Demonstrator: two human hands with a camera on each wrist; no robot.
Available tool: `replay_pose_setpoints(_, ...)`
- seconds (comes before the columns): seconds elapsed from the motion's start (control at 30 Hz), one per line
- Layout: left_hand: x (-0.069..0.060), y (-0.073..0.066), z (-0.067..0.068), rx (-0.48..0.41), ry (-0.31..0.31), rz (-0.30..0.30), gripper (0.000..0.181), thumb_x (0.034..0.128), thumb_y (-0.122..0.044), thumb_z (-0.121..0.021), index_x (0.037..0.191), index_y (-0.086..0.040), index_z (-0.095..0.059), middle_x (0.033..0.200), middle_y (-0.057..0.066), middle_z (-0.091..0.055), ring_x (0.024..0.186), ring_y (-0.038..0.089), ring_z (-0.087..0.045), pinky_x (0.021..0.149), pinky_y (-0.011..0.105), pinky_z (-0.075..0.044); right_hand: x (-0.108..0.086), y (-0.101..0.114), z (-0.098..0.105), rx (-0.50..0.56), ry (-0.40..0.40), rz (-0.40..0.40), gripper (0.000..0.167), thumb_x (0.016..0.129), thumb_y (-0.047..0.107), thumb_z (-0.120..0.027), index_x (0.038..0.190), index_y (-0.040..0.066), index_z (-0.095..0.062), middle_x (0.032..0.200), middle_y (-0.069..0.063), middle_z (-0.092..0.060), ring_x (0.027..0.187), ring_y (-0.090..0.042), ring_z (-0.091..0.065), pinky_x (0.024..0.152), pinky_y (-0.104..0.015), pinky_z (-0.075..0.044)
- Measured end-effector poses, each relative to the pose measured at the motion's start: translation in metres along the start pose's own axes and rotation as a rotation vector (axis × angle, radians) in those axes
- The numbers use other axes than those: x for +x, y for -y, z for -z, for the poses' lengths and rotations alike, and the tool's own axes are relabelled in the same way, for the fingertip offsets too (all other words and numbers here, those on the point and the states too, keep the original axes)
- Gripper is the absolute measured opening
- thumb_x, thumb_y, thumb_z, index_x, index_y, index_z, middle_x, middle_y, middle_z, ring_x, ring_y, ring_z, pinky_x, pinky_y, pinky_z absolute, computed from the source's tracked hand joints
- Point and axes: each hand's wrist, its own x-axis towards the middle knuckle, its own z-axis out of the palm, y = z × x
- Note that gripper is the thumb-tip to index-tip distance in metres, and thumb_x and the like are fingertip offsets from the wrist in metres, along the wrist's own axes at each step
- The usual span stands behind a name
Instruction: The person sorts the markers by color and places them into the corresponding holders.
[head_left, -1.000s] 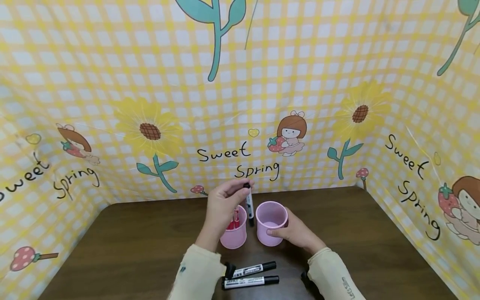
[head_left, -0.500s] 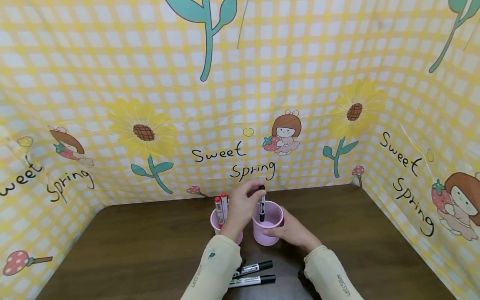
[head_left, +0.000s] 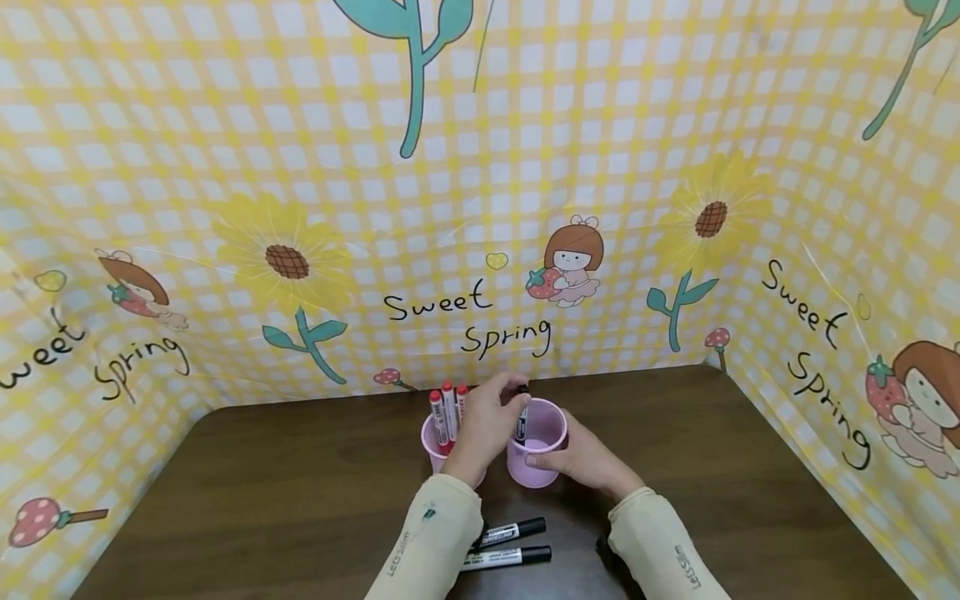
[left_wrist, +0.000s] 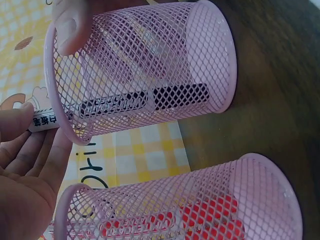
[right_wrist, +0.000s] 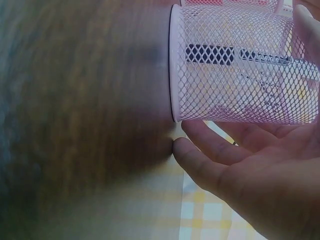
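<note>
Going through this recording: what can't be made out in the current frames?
Head view: left ends of the two lying black-capped markers, hidden by the left sleeve.
Head view: whether more red-capped markers stand behind the left hand, which partly covers their pink mesh cup.
Head view: what the dark object is; the right sleeve overlaps it.
Left wrist view: that cup's side, cut off by the bottom edge.
Right wrist view: tabletop detail, blurred.
</note>
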Motion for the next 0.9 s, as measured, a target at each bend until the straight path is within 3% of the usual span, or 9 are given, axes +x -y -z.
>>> replay_pose_setpoints(0.4,-0.001,0.004,0.001,0.009,-0.027,-0.023,0.02,0.0931,-0.013,-0.073,0.113,-0.014,-0.072,0.108,0.0,-0.071,0.102,0.018,-0.063,0.091,0.039,-0.051,0.0,0.001,-0.001,0.004,-0.009,-0.013,0.083,0.081,0.018,-0.085,0.146,-0.004,-0.038,0.135,-0.023,-0.054,0.119,-0.037,-0.054,0.098,-0.049,-0.044)
replay_pose_setpoints(0.7,-0.002,0.002,0.002,0.05,-0.024,-0.04,0.027,0.0943,-0.016,-0.07,0.121,-0.011,-0.069,0.119,0.005,-0.068,0.11,0.021,-0.063,0.094,0.04,-0.051,0.0,0.003,0.0,0.001,-0.009,-0.026,0.084,0.082,0.02,-0.085,0.147,-0.003,-0.038,0.136,-0.021,-0.054,0.12,-0.035,-0.054,0.099,-0.049,-0.044)
replay_pose_setpoints(0.8,-0.004,-0.003,0.006,0.068,-0.049,-0.054,0.028,0.0943,-0.017,-0.07,0.122,-0.013,-0.069,0.118,0.004,-0.067,0.109,0.021,-0.061,0.094,0.041,-0.05,0.0,0.003,0.0,-0.004,-0.013,-0.027,0.083,0.082,0.02,-0.085,0.147,-0.003,-0.038,0.136,-0.021,-0.054,0.12,-0.035,-0.054,0.099,-0.048,-0.044)
replay_pose_setpoints(0.9,-0.012,-0.01,0.016,0.089,-0.117,-0.124,0.03,0.0927,-0.016,-0.072,0.122,-0.014,-0.069,0.119,0.004,-0.067,0.112,0.023,-0.06,0.097,0.044,-0.047,-0.001,0.003,-0.001,0.002,-0.007,-0.02,0.083,0.082,0.019,-0.085,0.148,-0.002,-0.038,0.137,-0.021,-0.054,0.121,-0.036,-0.054,0.1,-0.049,-0.043)
